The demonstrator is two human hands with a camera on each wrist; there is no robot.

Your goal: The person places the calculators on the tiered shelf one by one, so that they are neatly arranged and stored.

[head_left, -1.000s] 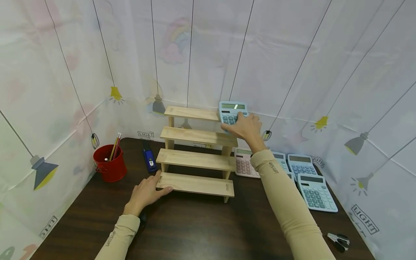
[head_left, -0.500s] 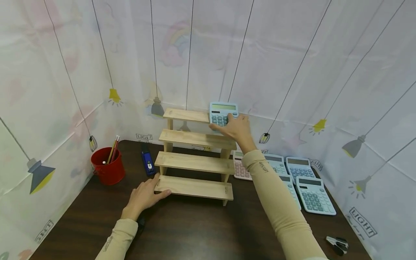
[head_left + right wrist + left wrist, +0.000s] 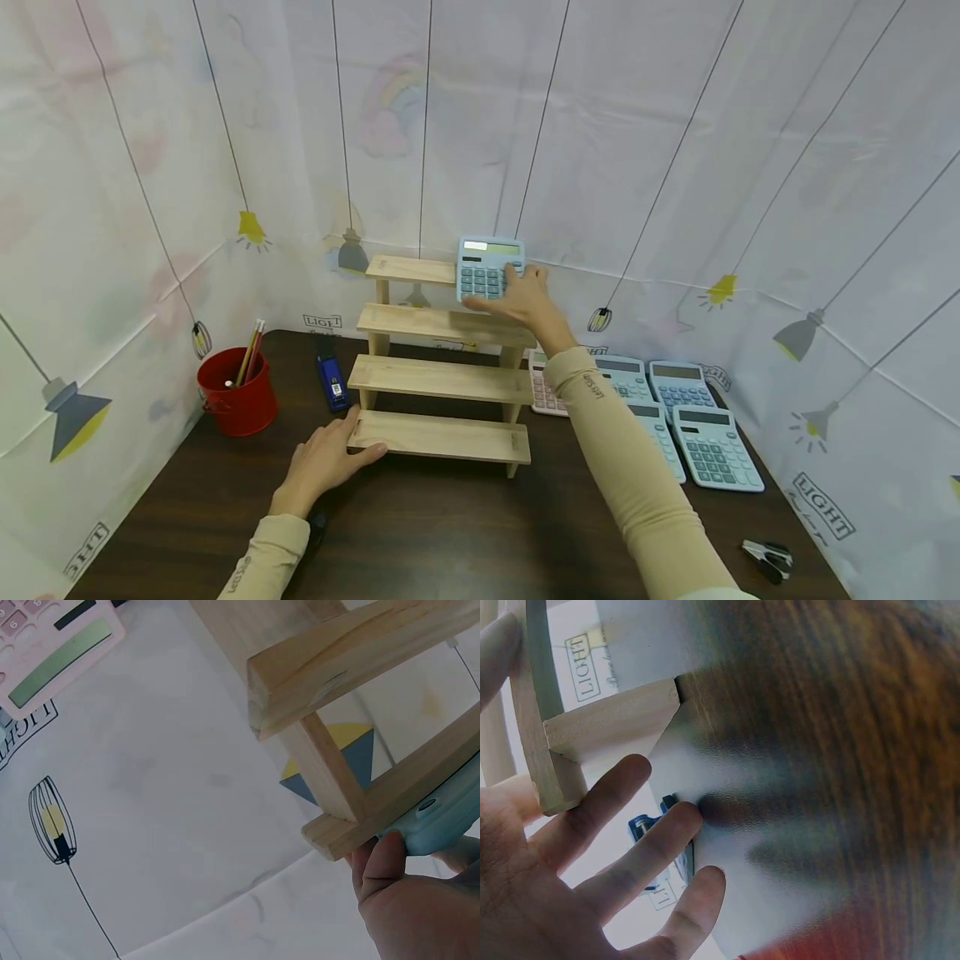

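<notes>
One table (image 3: 450,542), dark wood-grain, spread across the lower half of the frame from where I stand. On it: one red bucket (image 3: 242,408), left; one blue stapler (image 3: 332,383), left of centre; one four-tier wooden stand (image 3: 442,379), centre, with a pale blue calculator (image 3: 477,282) at its top tier. Right: one pink calculator (image 3: 543,392); four blue calculators (image 3: 717,457), two rows. Lower right: one staple remover (image 3: 768,558), silver and black.

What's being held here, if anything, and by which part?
The right hand holds a light-blue calculator by its bottom and right edges; the left hand touches the lowest shelf at its left end.
</notes>
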